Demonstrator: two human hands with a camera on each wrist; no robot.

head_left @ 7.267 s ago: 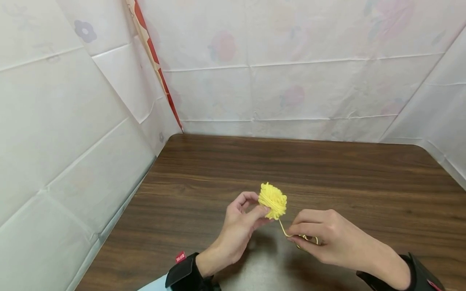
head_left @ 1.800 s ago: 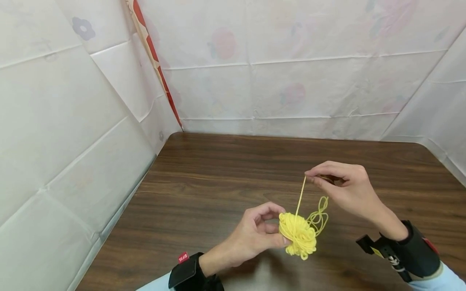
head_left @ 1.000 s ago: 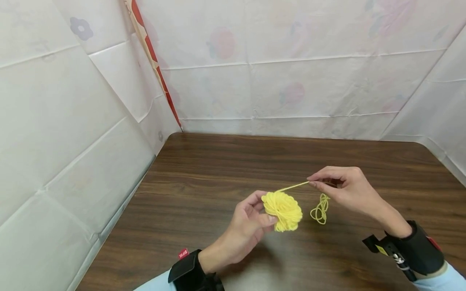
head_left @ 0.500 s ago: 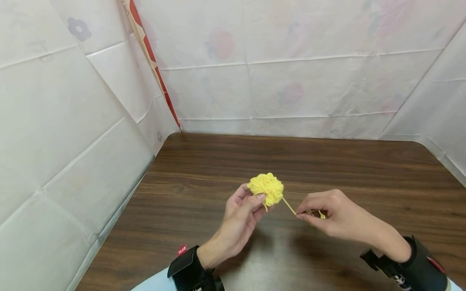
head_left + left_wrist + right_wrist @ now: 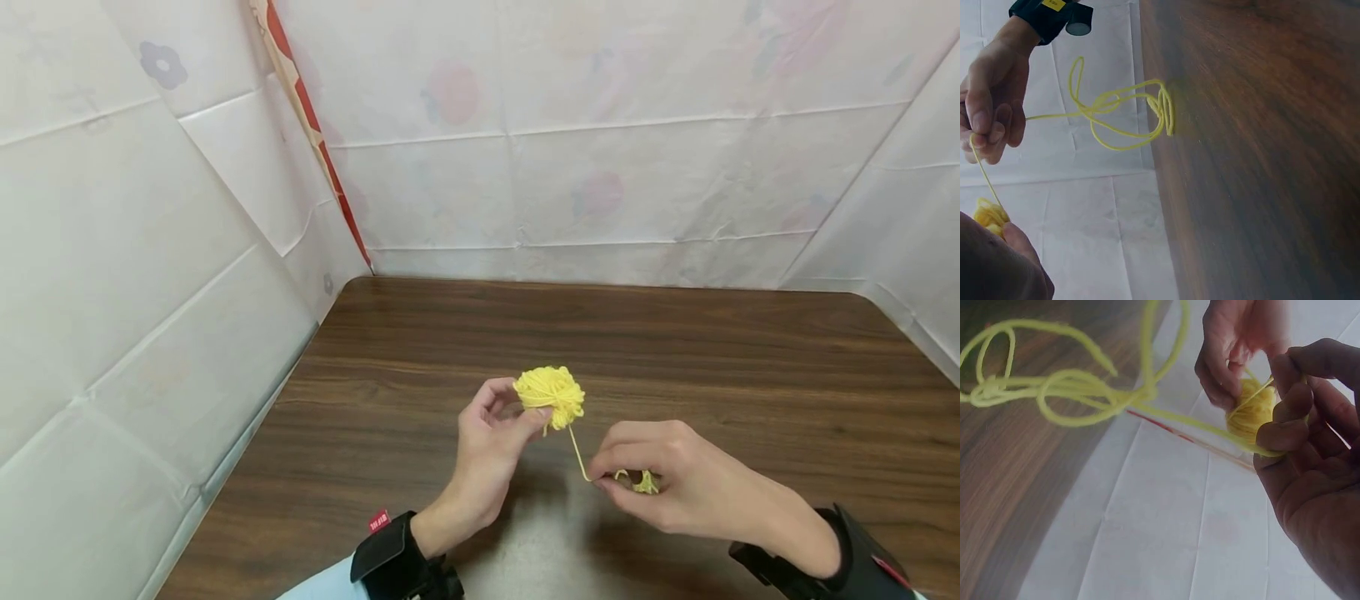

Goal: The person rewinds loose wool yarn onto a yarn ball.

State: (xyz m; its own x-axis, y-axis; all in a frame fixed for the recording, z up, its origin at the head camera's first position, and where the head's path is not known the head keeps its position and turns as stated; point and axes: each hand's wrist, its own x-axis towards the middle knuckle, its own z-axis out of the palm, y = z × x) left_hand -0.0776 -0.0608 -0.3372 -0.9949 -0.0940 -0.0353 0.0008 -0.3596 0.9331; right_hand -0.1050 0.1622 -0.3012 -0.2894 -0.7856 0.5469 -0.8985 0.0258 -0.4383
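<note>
The left hand [image 5: 491,433] pinches a small yellow yarn ball [image 5: 550,390] between thumb and fingertips, holding it above the desk [image 5: 750,367]. A taut strand [image 5: 578,454] runs from the ball down to the right hand [image 5: 660,483], whose thumb and forefinger are clamped on it just below and to the right of the ball. Beyond that pinch the loose tail [image 5: 1125,115] hangs in tangled loops, its end touching the desk.
</note>
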